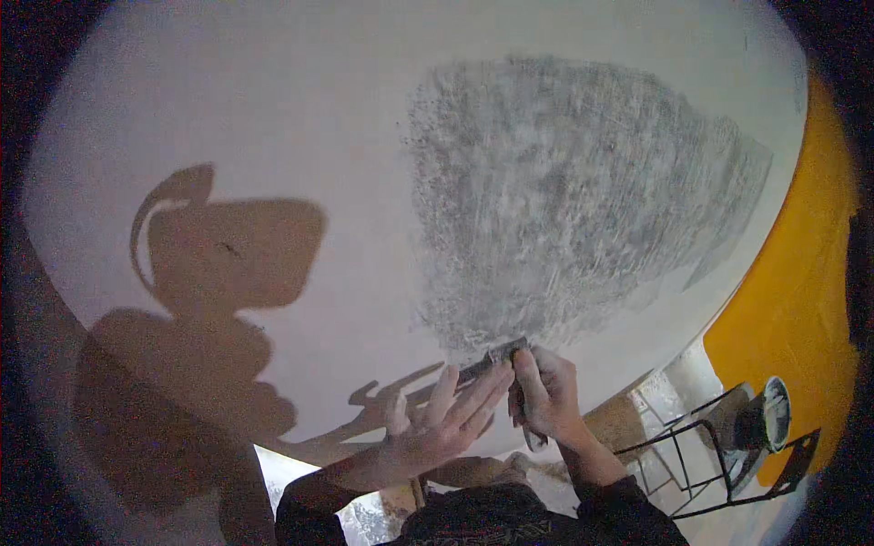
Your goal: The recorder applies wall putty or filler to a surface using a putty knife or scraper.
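Before me is a white wall [364,118] with a broad, rough patch of mottled grey coating [574,182]. At the patch's lower edge my right hand [549,391] is closed around a flat dark-grey tool [507,349], which looks like a putty knife. Its dusty edge lies close against the wall, and much of it is hidden by my fingers. My left hand [444,426] is open, its fingers stretched upward, with the fingertips beside the tool. Whether they press on it I cannot tell.
My shadow [182,391] falls on the wall at left. An orange-yellow wall [774,273] borders the right side. At lower right stands a black metal frame [719,460], like a stepladder top, with a bucket [776,414] by it. Pale, splattered floor [687,382] shows below.
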Demonstrator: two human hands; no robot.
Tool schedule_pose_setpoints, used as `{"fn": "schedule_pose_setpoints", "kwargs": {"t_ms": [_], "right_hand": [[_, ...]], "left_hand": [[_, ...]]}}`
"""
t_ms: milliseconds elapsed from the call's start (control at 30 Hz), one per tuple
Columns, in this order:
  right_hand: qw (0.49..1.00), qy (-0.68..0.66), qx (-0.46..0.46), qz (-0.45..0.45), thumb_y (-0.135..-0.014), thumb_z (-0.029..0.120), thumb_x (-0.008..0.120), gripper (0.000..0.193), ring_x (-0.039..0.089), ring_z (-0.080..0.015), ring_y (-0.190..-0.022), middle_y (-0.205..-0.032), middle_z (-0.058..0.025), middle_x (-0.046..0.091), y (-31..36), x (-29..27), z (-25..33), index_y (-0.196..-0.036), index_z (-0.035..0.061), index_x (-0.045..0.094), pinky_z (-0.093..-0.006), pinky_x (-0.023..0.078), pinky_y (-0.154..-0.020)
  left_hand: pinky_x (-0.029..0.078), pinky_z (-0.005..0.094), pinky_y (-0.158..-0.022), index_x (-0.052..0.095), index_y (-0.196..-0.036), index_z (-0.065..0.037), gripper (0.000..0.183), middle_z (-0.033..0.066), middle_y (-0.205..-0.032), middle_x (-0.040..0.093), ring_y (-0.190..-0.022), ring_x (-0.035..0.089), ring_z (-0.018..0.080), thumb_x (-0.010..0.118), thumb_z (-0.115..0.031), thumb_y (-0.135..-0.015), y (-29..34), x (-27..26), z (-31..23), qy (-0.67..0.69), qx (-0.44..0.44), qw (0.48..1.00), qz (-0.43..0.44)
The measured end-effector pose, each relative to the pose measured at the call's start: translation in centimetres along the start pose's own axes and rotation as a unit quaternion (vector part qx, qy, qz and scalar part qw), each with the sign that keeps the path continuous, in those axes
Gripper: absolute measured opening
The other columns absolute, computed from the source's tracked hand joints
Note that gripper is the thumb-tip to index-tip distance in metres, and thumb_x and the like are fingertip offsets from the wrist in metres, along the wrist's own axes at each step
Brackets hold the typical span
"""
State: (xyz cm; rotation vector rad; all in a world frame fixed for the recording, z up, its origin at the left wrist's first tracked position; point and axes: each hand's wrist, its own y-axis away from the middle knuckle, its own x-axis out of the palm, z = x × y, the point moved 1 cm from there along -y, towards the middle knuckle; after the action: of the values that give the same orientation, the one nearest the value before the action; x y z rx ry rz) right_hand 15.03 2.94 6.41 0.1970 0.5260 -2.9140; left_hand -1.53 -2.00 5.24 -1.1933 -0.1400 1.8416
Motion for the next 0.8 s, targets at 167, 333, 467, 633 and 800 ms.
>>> {"fn": "schedule_pose_setpoints", "kwargs": {"t_ms": [167, 333, 467, 633, 800], "right_hand": [[0.989, -0.061, 0.126, 0.036, -0.095, 0.024, 0.044, 0.031, 0.047, -0.0078, -0.040, -0.055, -0.0028, 0.051, 0.6, 0.2, 0.2, -0.075, 0.0016, 0.053, -0.0254, 0.037, -0.035], [0.995, -0.067, 0.072, 0.019, -0.095, 0.023, 0.045, 0.031, 0.046, -0.0075, -0.042, -0.055, -0.0021, 0.051, 0.8, 0.1, 0.2, -0.074, 0.0016, 0.053, -0.0253, 0.037, -0.038], [0.999, -0.039, 0.036, -0.011, -0.094, 0.020, 0.047, 0.030, 0.044, -0.0076, -0.050, -0.055, -0.0023, 0.050, 0.5, 0.6, -0.4, -0.072, 0.0004, 0.052, -0.0253, 0.036, -0.045], [1.000, 0.001, 0.024, 0.017, -0.094, 0.019, 0.046, 0.030, 0.044, -0.0080, -0.051, -0.055, -0.0037, 0.049, 0.4, 0.8, 0.1, -0.072, 0.0003, 0.052, -0.0256, 0.036, -0.046], [0.993, -0.074, 0.087, 0.042, -0.094, 0.018, 0.046, 0.030, 0.043, -0.0091, -0.051, -0.055, -0.0053, 0.048, 0.5, 1.5, 0.6, -0.071, -0.0003, 0.050, -0.0285, 0.036, -0.045]], "left_hand": [[0.023, 0.0476, -0.104, 0.046, -0.131, -0.021, 0.048, -0.0025, -0.141, 0.036, -0.124, 0.035, 0.0306, 0.046, -0.025, -0.083, 0.2, 0.0, -0.2, -0.014, 0.022, 1.000, -0.010], [0.025, 0.0457, -0.105, 0.048, -0.130, -0.018, 0.048, -0.0022, -0.140, 0.036, -0.124, 0.035, 0.0326, 0.046, -0.024, -0.083, -0.6, -1.9, 1.0, -0.043, 0.008, 0.998, -0.056], [0.025, 0.0429, -0.105, 0.048, -0.130, -0.018, 0.047, -0.0019, -0.140, 0.037, -0.120, 0.037, 0.0331, 0.046, -0.025, -0.084, -0.8, -2.5, 1.1, -0.063, 0.058, 0.996, 0.003], [0.020, 0.0485, -0.104, 0.048, -0.130, -0.021, 0.046, -0.0027, -0.139, 0.038, -0.117, 0.039, 0.0309, 0.045, -0.031, -0.085, 0.2, -1.4, 1.0, -0.037, -0.006, 0.997, -0.074], [0.005, 0.0649, -0.096, 0.047, -0.130, -0.027, 0.046, -0.0090, -0.137, 0.040, -0.117, 0.039, 0.0274, 0.046, -0.034, -0.084, 1.3, -0.5, 0.4, -0.045, -0.056, 0.997, -0.032]]}}
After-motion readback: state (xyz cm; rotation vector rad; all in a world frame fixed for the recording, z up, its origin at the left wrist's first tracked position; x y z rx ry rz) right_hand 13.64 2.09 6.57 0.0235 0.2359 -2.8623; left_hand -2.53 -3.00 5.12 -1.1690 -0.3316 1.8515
